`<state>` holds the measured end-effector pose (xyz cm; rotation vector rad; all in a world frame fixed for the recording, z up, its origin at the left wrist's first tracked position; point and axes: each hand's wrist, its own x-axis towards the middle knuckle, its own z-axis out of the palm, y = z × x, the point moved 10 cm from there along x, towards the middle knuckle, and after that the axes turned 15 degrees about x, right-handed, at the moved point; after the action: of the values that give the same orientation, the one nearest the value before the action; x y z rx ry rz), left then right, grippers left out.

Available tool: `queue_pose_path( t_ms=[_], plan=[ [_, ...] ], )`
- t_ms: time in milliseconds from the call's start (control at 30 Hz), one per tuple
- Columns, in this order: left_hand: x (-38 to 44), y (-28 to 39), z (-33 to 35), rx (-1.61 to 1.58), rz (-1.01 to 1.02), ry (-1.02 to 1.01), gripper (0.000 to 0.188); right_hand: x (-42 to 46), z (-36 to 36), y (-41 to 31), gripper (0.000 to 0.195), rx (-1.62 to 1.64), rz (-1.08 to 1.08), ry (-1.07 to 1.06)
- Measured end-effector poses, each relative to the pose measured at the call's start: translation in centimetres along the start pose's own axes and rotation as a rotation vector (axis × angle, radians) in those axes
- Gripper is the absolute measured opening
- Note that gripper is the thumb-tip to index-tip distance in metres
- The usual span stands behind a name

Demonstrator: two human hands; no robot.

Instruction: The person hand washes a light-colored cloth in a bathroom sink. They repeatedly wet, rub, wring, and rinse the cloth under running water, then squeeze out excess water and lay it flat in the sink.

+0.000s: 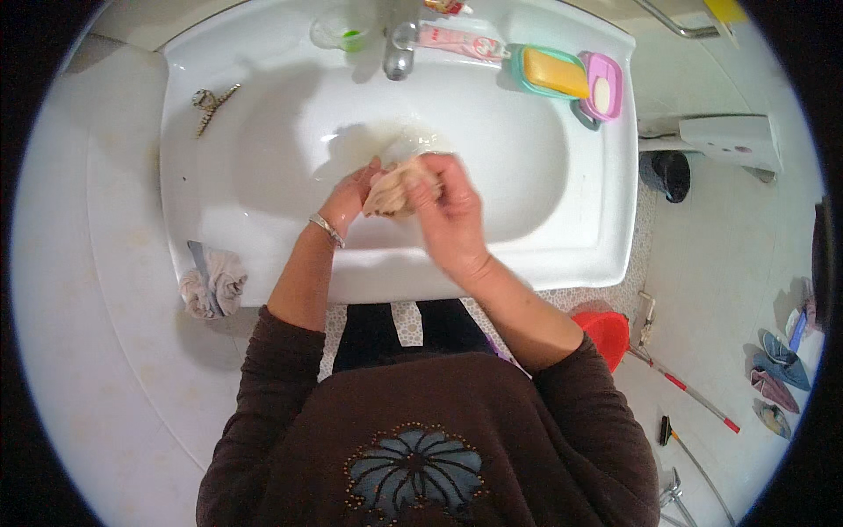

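Over the white washbasin (pixel 527 165) my right hand (pixel 451 204) grips a wet-looking, bunched beige cloth (pixel 395 191), thumb on top. My left hand (pixel 352 197), with a silver bracelet (pixel 327 230) at the wrist, holds the cloth's left side. The cloth hides most of the left fingers. Murky water (pixel 388 135) lies in the bowl just beyond both hands. A chrome faucet (pixel 398 56) stands at the back rim.
Behind the bowl sit a clear cup (pixel 329 33), a pink tube (pixel 461 43), yellow soap (pixel 556 72) in a green dish and white soap (pixel 602 95) in a pink dish. A hair claw (pixel 212 105) and crumpled cloth (pixel 214 283) lie left. A red bucket (pixel 604 336) stands below right.
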<state>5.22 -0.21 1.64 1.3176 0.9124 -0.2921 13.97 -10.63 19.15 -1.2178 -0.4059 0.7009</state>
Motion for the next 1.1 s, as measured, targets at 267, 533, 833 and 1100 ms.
queue_pose_path(
  t_ms=[267, 533, 833, 1100],
  plan=[
    [-1.9, 2.9, -8.7, 0.037, 0.109, 0.608, 0.046, 7.4, -9.2, 4.6, 0.025, -0.217, 0.035, 0.303],
    [1.5, -3.0, -7.9, 0.259, -0.068, 0.819, 0.045, 6.1, -7.8, 15.3, 0.072, -0.998, 0.420, 0.215],
    [4.3, -2.5, -4.5, -1.123, 0.085, -0.043, 0.048, 1.9, 6.9, 15.2, 0.035, -0.049, 0.487, -0.082],
    [2.8, -3.8, -1.4, -0.260, -0.154, 0.166, 0.045, 10.5, 0.4, 16.7, 0.036, -0.863, 0.391, 0.172]
  ],
)
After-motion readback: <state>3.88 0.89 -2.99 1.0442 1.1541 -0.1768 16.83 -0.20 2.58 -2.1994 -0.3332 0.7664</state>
